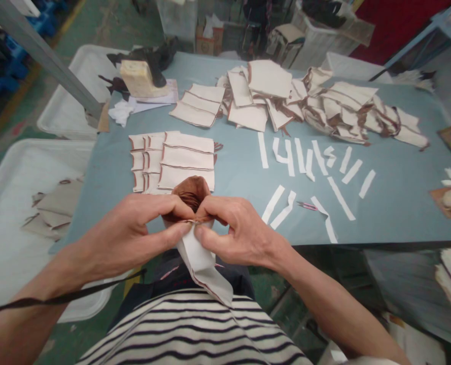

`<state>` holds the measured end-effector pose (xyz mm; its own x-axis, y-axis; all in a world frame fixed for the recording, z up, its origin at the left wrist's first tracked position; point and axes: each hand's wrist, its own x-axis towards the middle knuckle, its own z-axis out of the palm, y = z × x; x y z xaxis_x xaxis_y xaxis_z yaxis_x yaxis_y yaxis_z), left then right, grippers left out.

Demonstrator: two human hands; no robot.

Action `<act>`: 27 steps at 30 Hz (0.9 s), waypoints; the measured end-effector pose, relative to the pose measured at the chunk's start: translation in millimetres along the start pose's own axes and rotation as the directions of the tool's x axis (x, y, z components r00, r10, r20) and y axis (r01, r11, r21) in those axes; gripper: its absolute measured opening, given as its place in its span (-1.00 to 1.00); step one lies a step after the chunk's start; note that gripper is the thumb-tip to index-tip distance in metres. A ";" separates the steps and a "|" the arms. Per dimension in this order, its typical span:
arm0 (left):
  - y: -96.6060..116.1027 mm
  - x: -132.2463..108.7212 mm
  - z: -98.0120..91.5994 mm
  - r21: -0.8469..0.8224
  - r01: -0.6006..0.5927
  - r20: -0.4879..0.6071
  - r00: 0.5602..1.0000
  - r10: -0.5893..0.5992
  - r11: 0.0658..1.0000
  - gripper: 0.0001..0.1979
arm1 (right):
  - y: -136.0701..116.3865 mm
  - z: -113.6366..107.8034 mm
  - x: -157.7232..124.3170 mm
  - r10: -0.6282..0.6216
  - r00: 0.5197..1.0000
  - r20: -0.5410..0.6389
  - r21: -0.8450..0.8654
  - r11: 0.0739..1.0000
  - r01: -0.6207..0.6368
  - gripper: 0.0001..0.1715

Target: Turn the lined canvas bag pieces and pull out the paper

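Note:
My left hand (pixel 134 228) and my right hand (pixel 236 230) meet at the near edge of the blue-grey table (pixel 392 203). Both pinch one piece (pixel 200 253) of cream material with a brown lining. Its brown inside bulges up between my thumbs, and the cream part hangs down toward my striped shirt. Just beyond my hands lie neat stacks of finished cream pieces (pixel 174 159) with brown edges.
White paper strips (pixel 305 159) and a small pink tool (pixel 306 205) lie right of my hands. Further back are heaps of cream pieces (pixel 335 109) and a foam block (pixel 139 78). White trays (pixel 15 203) stand left of the table, one holding grey scraps.

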<state>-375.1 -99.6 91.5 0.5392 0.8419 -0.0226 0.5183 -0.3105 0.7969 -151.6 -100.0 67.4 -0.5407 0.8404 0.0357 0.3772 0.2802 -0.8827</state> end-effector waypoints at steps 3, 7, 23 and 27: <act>-5.5 -6.8 1.1 0.053 -0.045 -0.074 0.996 0.049 0.998 -0.87 | -2.1 0.8 2.5 0.026 1.000 0.017 0.021 0.999 -0.026 -0.90; -13.1 -14.1 8.4 0.140 -0.132 -0.155 0.976 0.153 0.981 -0.91 | -5.6 1.1 4.6 0.080 0.996 0.048 0.097 0.992 -0.084 -0.89; -16.9 -5.5 -14.3 -0.095 0.044 0.086 0.996 -0.036 0.994 -0.59 | -7.6 13.4 2.1 -0.240 0.965 -0.105 -0.193 0.957 0.217 -0.84; -16.9 0.0 -19.0 -0.069 -0.039 0.190 0.980 0.052 0.997 -0.66 | -5.0 14.7 2.2 -0.239 0.968 -0.082 -0.219 0.952 0.216 -0.83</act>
<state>-396.5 -85.9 89.5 0.6818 0.7253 -0.0958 0.4495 -0.3119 0.8371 -165.7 -106.4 65.0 -0.5514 0.7844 0.2839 0.4065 0.5498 -0.7297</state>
